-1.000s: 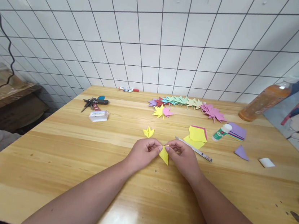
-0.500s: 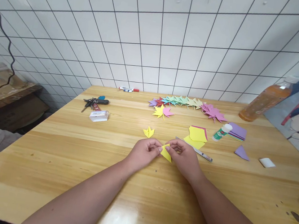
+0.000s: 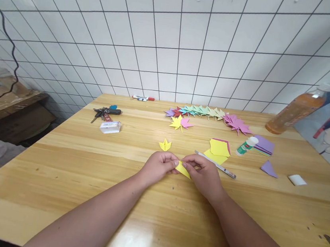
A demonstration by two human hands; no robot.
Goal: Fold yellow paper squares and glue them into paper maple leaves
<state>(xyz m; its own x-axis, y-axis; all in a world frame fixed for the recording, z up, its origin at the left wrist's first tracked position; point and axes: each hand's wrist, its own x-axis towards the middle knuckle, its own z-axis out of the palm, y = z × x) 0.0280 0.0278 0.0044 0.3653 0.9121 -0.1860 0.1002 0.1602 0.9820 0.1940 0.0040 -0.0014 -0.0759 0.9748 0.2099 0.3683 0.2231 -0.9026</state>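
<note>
Between my two hands is a small folded piece of yellow paper (image 3: 183, 170), held low over the wooden table (image 3: 84, 193). My left hand (image 3: 161, 167) pinches its left edge between thumb and fingers. On the other side, my right hand (image 3: 203, 174) grips the upper right part, thumb on top. The fingers partly cover the paper, so its full shape is hidden. Just beyond my left hand lies a yellow folded paper piece (image 3: 165, 144) with pointed tips. A slim craft knife or ruler-like strip (image 3: 228, 172) lies beside my right hand, partly under yellow paper sheets (image 3: 219, 147).
Folded paper leaves (image 3: 202, 111) in several colours line the back, with a yellow leaf (image 3: 176, 121) in front. At right are a glue stick (image 3: 247, 146), purple sheets (image 3: 264, 144), a purple folded piece (image 3: 269, 168), an eraser (image 3: 297, 180) and a bottle (image 3: 296, 109). Keys (image 3: 106, 111) lie left.
The yellow paper between my fingers now shows as a narrower strip, its top edge lower. Both hands stay pinched on it. The whole view has shifted slightly.
</note>
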